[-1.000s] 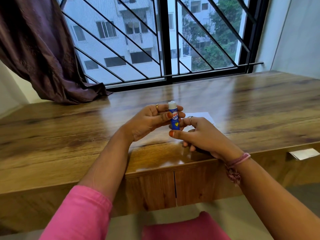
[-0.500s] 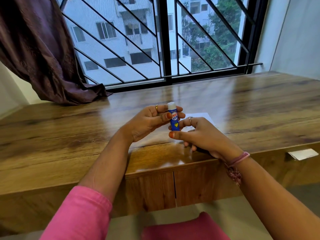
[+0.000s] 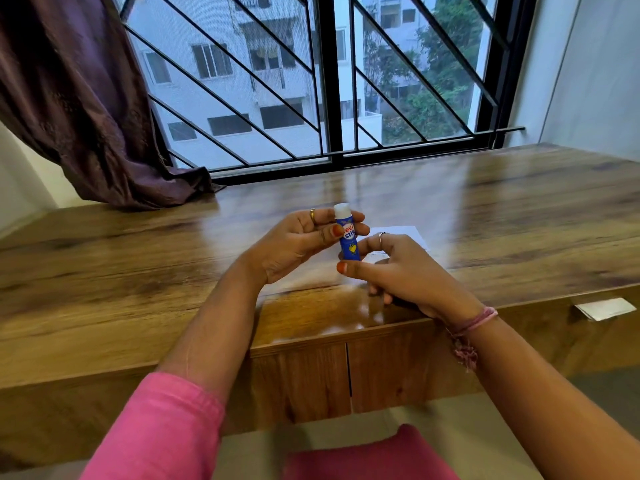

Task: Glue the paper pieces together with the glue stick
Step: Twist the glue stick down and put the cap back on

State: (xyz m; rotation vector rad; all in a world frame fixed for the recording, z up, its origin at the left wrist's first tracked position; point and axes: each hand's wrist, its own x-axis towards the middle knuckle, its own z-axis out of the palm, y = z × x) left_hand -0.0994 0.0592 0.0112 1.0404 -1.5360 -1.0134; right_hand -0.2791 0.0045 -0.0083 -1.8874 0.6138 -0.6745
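Note:
A blue glue stick [image 3: 347,237] stands upright between my hands above the wooden desk [image 3: 485,216], its white glue tip showing at the top. My left hand [image 3: 298,244] grips the tube's upper body with thumb and fingers. My right hand [image 3: 398,268] pinches the tube's lower end with thumb and forefinger; its other fingers are curled. A white paper piece [image 3: 412,235] lies flat on the desk just behind my right hand, partly hidden by it.
A window with black bars [image 3: 332,98] runs along the desk's far edge. A dark purple curtain [image 3: 86,116] drapes onto the desk at the far left. A white folded paper [image 3: 604,308] sticks out at the desk's front edge on the right. A pink cushion [image 3: 367,455] is below.
Both hands and the glue stick stay in nearly the same place; my right thumb and fingers have shifted slightly at the tube's base.

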